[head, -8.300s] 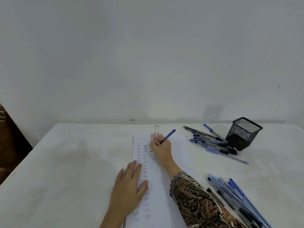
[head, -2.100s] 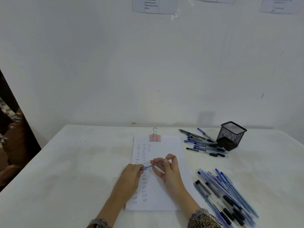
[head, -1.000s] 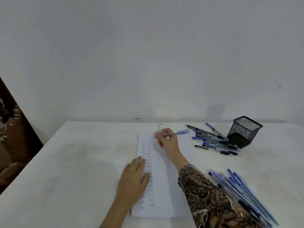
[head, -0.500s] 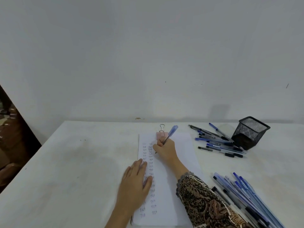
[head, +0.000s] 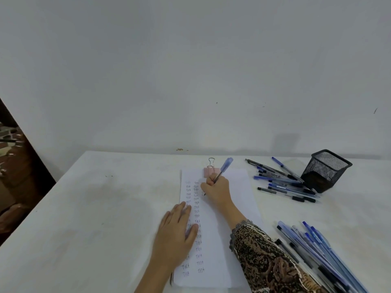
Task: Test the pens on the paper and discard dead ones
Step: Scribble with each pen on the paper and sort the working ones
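Right hand (head: pixel 218 192) grips pen (head: pixel 223 168) on paper (head: pixel 239 199)

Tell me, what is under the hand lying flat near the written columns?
The left hand rests on the left edge of the paper and partly on the table. Some handwritten words show above and below it; any writing beneath the palm is covered.
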A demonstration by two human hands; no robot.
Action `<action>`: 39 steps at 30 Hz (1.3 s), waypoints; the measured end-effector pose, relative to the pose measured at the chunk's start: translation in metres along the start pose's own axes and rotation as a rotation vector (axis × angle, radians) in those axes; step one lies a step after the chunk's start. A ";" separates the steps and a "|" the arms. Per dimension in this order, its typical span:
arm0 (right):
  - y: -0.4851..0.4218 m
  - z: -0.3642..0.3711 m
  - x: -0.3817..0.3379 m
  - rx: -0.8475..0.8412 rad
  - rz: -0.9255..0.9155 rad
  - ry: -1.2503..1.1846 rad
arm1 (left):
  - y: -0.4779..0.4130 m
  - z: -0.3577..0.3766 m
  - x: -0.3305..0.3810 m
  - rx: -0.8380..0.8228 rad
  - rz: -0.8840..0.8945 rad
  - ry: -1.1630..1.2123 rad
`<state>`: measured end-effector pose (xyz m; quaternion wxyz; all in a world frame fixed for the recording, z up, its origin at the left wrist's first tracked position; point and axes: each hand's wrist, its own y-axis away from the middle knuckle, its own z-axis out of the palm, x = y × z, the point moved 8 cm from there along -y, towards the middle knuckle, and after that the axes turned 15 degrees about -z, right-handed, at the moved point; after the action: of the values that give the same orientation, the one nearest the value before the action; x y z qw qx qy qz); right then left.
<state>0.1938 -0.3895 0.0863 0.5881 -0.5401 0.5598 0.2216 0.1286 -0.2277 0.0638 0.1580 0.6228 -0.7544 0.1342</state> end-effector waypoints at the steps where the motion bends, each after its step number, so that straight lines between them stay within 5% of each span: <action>1: -0.001 0.000 0.000 0.000 -0.002 0.007 | 0.000 0.000 0.000 -0.002 -0.003 0.005; 26: 0.002 -0.003 -0.001 -0.005 -0.016 0.061 | 0.000 0.001 -0.002 0.012 0.013 0.030; 30: 0.005 -0.019 0.005 0.153 0.112 -0.320 | 0.002 0.000 -0.001 0.026 0.024 0.044; 34: 0.016 -0.037 -0.025 0.141 0.041 -0.333 | 0.002 -0.005 0.002 0.046 0.017 0.083; 36: 0.027 -0.034 -0.046 0.002 -0.083 -0.186 | 0.004 -0.007 0.003 0.071 0.025 0.110; 39: 0.046 -0.028 -0.065 -0.203 -0.449 0.378 | 0.009 -0.014 0.005 0.125 0.060 0.183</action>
<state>0.1242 -0.3772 0.1324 0.4510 -0.7378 0.5010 0.0366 0.1195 -0.2244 0.0789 0.1832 0.5938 -0.7452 0.2419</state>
